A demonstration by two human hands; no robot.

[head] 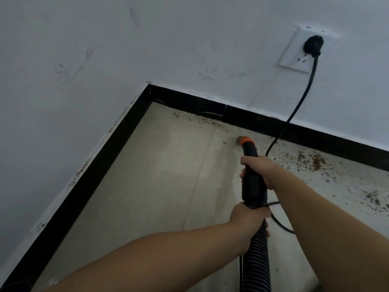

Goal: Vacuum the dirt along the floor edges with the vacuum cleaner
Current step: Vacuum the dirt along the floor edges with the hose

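A black vacuum hose [255, 258] with a rigid black tube and an orange collar ends in a nozzle [244, 140] that sits on the grey floor near the back baseboard. My right hand [257, 168] grips the rigid tube behind the nozzle. My left hand [247, 220] grips the ribbed hose lower down. Brown dirt [315, 161] lies scattered along the back floor edge, thickest to the right of the nozzle. A thin line of crumbs [202, 120] runs left of the nozzle toward the corner.
A black baseboard [101, 163] lines both white walls and meets in a corner [149, 91]. A black power cord [294, 110] hangs from a plug in a wall socket [309, 49] down to the floor beside the nozzle and trails behind my right arm.
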